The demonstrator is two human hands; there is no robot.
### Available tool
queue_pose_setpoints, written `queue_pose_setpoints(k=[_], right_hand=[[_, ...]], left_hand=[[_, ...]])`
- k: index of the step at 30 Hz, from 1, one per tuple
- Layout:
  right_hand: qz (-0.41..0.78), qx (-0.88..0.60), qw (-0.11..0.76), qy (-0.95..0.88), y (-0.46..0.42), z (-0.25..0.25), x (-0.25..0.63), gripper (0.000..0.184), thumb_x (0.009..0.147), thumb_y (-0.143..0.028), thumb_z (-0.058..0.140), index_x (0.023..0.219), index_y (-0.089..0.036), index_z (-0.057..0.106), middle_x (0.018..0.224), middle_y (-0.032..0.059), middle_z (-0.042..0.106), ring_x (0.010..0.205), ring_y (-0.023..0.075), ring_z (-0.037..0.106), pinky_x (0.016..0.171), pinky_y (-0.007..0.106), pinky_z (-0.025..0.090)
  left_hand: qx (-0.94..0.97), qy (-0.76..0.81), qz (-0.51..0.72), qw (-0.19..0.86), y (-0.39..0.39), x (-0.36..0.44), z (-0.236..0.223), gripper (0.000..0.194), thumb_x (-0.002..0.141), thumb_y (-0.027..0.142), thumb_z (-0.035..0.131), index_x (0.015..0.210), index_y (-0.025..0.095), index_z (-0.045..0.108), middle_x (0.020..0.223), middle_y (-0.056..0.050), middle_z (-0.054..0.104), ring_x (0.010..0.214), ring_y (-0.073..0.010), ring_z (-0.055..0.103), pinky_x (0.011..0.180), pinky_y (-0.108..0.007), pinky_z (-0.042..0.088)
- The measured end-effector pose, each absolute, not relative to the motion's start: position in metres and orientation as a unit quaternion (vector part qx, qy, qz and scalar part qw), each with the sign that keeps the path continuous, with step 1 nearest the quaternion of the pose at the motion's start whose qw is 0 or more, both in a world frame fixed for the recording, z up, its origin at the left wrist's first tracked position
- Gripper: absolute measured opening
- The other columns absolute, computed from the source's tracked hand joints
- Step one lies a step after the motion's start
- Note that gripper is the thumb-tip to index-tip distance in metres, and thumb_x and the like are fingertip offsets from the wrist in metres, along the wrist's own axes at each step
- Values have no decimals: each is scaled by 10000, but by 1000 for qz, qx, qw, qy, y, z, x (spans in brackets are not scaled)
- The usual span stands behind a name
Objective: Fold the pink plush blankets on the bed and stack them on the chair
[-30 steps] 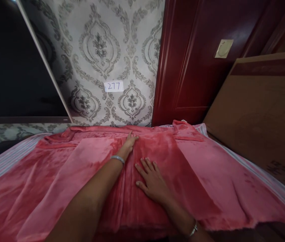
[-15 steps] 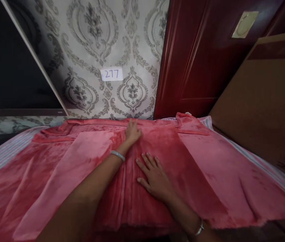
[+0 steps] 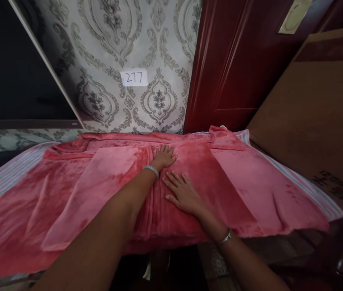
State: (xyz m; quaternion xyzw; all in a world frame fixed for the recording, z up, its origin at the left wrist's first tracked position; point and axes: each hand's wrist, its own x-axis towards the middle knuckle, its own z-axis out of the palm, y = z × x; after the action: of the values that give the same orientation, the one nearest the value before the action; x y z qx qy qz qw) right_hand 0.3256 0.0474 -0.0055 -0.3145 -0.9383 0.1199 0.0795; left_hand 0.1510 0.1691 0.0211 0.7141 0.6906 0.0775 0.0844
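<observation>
A pink plush garment (image 3: 238,182) lies spread over a striped sheet (image 3: 4,180) on a raised surface. My left hand (image 3: 165,157) rests flat on its middle, fingers stretched out, a silver bracelet at the wrist. Just in front of it my right hand (image 3: 183,194) also lies flat and open on the fabric, fingers spread, with a bracelet on that wrist too. Neither hand grips the cloth. A lighter pink panel (image 3: 98,190) lies folded over to the left of my hands.
Behind the surface stands a wall with grey damask wallpaper and a white label reading 277 (image 3: 134,77). A dark red door (image 3: 234,68) is at the back right, and a large brown cardboard sheet (image 3: 319,117) leans at the right. A dark panel (image 3: 10,64) fills the upper left.
My left hand has drawn back from the garment's far edge toward my right hand. The view has pulled back, so the near edge of the surface now shows.
</observation>
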Motion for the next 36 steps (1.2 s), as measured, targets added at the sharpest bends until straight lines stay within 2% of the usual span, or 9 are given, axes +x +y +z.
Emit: queue_pose_setpoints(k=[3, 5, 9, 17, 24, 28, 30, 33, 36], right_hand=[[121, -319, 87, -936, 48, -2, 326, 646, 1045, -547, 403, 1612, -260, 294, 1689, 83, 204, 1573, 274, 107, 1256, 578, 109], [137, -322, 85, -933, 44, 1, 328, 659, 1041, -558, 410, 1614, -256, 289, 1685, 93, 215, 1573, 274, 111, 1254, 569, 126], [190, -283, 69, -937, 18, 3, 335, 698, 1017, -599, 451, 1612, -267, 298, 1683, 100, 225, 1565, 278, 159, 1253, 536, 172], [162, -307, 93, -933, -20, 0, 335, 637, 1039, -536, 440, 1603, -261, 330, 1653, 85, 326, 1550, 253, 222, 1271, 520, 144], [156, -336, 96, -924, -50, -4, 336, 629, 1044, -506, 433, 1612, -273, 295, 1695, 62, 192, 1571, 238, 136, 1269, 519, 157], [163, -338, 103, -921, -71, -9, 336, 693, 1038, -529, 438, 1630, -227, 243, 1691, 76, 206, 1571, 223, 132, 1283, 491, 117], [190, -316, 113, -923, -75, -7, 342, 701, 1033, -536, 448, 1626, -213, 260, 1675, 90, 256, 1561, 224, 185, 1281, 485, 143], [252, -264, 169, -915, -62, 1, 363, 630, 1049, -510, 408, 1608, -233, 319, 1604, 100, 413, 1485, 217, 380, 1235, 465, 297], [195, -329, 256, -888, -33, 12, 394, 575, 1054, -473, 385, 1585, -250, 381, 1560, 108, 480, 1458, 255, 423, 1202, 510, 340]], left_hand=[[714, 690, 85, 83, 164, 160, 38, 634, 980, 470, 452, 1527, 150, 439, 1614, -225, 366, 1523, -418, 262, 1202, -677, 146], [723, 679, 98, 75, 151, 166, 45, 622, 1002, 461, 394, 1524, 125, 435, 1594, -235, 394, 1515, -398, 288, 1212, -646, 163], [762, 634, 115, 60, 110, 171, 39, 606, 998, 472, 417, 1524, 171, 437, 1639, -178, 345, 1542, -335, 249, 1246, -561, 154], [778, 609, 133, 80, 62, 165, -1, 676, 946, 449, 544, 1563, 221, 386, 1684, -165, 239, 1572, -354, 140, 1243, -617, 105], [778, 609, 129, 80, 62, 167, 2, 691, 952, 468, 537, 1575, 219, 370, 1687, -175, 219, 1571, -360, 146, 1238, -625, 129], [780, 607, 129, 76, 60, 168, 7, 680, 949, 460, 547, 1568, 235, 383, 1685, -168, 232, 1563, -375, 168, 1231, -641, 138], [781, 613, 103, 69, 58, 171, 13, 674, 957, 461, 533, 1566, 214, 384, 1680, -183, 239, 1560, -382, 177, 1231, -637, 138], [779, 621, 82, 40, 49, 177, 22, 689, 973, 491, 490, 1570, 171, 364, 1661, -207, 277, 1553, -379, 204, 1238, -607, 150], [798, 596, 90, 2, 31, 182, 22, 721, 976, 544, 463, 1583, 175, 335, 1660, -195, 287, 1554, -369, 203, 1247, -581, 160]])
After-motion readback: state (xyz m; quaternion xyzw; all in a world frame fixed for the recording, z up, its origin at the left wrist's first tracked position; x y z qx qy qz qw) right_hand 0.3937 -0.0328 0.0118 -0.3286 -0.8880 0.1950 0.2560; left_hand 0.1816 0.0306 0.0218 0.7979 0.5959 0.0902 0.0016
